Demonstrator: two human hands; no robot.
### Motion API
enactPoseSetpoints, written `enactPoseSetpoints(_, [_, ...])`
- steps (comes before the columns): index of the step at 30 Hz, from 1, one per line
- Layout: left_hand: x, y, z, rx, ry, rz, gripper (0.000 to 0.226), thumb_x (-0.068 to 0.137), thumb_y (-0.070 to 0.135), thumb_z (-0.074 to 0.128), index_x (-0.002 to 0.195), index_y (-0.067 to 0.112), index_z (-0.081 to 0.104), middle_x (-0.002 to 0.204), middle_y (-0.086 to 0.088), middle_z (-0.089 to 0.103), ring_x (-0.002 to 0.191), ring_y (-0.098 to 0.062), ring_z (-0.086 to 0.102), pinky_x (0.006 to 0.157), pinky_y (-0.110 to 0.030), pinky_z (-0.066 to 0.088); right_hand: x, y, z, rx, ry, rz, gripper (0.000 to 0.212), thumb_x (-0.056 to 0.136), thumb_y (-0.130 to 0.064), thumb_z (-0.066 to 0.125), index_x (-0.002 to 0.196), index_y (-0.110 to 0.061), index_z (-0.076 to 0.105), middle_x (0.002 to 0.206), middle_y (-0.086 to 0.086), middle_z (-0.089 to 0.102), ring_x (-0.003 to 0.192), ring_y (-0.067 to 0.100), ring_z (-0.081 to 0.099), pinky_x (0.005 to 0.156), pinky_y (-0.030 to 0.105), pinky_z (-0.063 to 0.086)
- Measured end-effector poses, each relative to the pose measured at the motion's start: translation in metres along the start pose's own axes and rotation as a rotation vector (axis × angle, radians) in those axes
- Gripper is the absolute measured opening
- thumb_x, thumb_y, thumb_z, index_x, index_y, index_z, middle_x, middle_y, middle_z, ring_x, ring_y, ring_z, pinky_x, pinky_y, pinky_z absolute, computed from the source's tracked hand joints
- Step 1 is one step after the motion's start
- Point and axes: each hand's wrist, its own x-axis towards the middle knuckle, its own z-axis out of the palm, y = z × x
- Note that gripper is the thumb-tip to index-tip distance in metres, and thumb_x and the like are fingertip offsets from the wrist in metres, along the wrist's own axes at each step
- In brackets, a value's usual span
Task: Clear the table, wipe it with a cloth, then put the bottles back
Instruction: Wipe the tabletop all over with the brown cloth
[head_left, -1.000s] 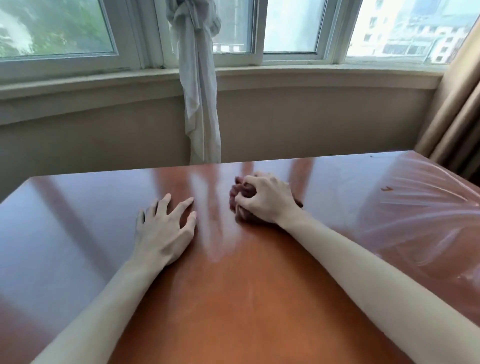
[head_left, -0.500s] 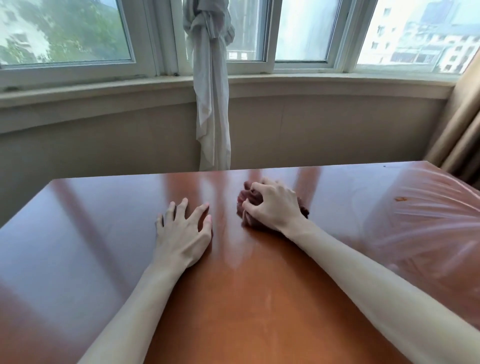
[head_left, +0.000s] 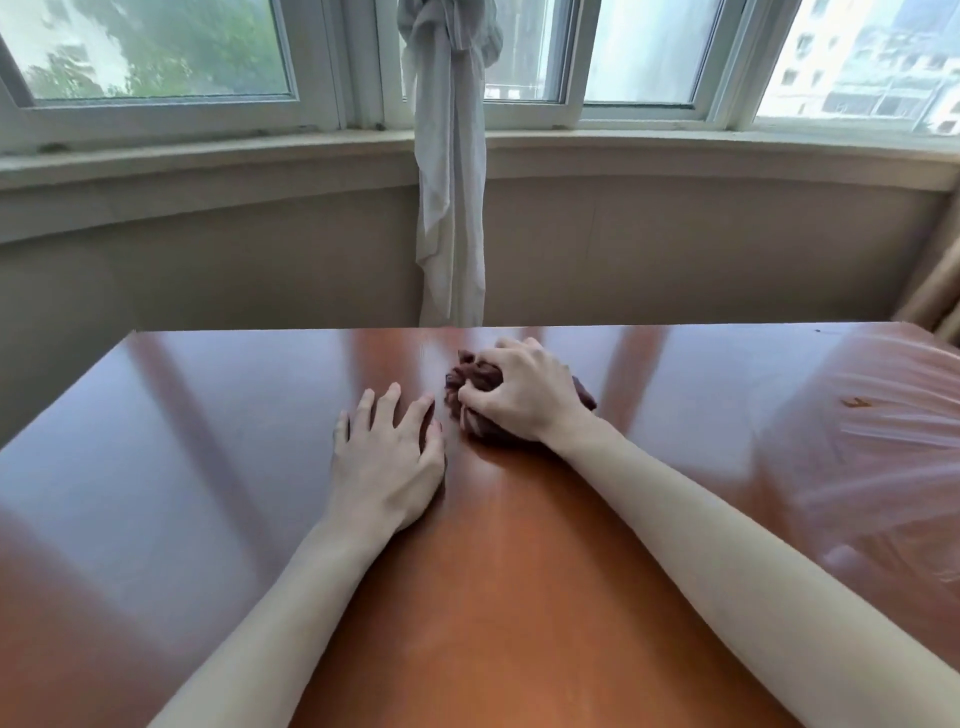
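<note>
Wiping the worktop: cloth bunched under one hand, the other braced flat.

The right hand (head_left: 519, 397) clenches the dark red cloth (head_left: 475, 387) into a wad and presses it onto the worktop (head_left: 208, 441) near the far edge, probably for firmer rubbing; the left hand (head_left: 387, 457) lies just beside it, fingers spread and holding nothing, likely steadying the reach. Both forearms stretch forward. No bottles show; clear plastic sheet (head_left: 857, 441) covers the worktop's right end.

A knotted white curtain (head_left: 451, 171) hangs at twelve o'clock against the window (head_left: 156, 52) and its sill (head_left: 208, 156). Clear plastic sheeting (head_left: 883, 441) lies crumpled at three o'clock. Beige drapes (head_left: 935, 291) show at two o'clock.
</note>
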Motion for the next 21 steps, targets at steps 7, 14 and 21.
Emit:
enactPoseSetpoints(7, [0.003, -0.001, 0.002, 0.03, -0.016, -0.005, 0.057, 0.101, 0.059, 0.023, 0.156, 0.045, 0.021, 0.168, 0.005, 0.015, 0.155, -0.02, 0.004, 0.126, -0.046, 0.004, 0.13, 0.053, 0.038, -0.047, 0.058, 0.22, 0.031, 0.086, -0.059, 0.059, 0.081, -0.029, 0.064, 0.101, -0.002, 0.065, 0.105, 0.032, 0.06, 0.078, 0.037, 0.035])
enactPoseSetpoints(14, [0.008, 0.0, -0.007, -0.093, -0.061, -0.006, 0.054, 0.1, 0.052, 0.031, 0.153, 0.043, 0.035, 0.166, 0.001, 0.024, 0.154, -0.023, 0.014, 0.125, -0.046, 0.009, 0.006, 0.005, 0.006, -0.039, 0.036, 0.102, 0.03, 0.087, -0.055, 0.061, 0.082, -0.025, 0.058, 0.091, -0.006, 0.058, 0.092, 0.027, 0.055, 0.075, 0.035, 0.039])
enactPoseSetpoints(21, [-0.045, 0.006, -0.056, -0.157, -0.124, 0.118, 0.047, 0.095, 0.026, 0.049, 0.142, 0.025, 0.054, 0.142, -0.006, 0.052, 0.128, -0.027, 0.051, 0.107, -0.039, 0.041, -0.219, -0.081, -0.052, 0.047, 0.051, -0.088, 0.028, 0.079, -0.056, 0.062, 0.084, -0.029, 0.067, 0.087, -0.012, 0.057, 0.083, 0.018, 0.054, 0.076, 0.03, 0.046])
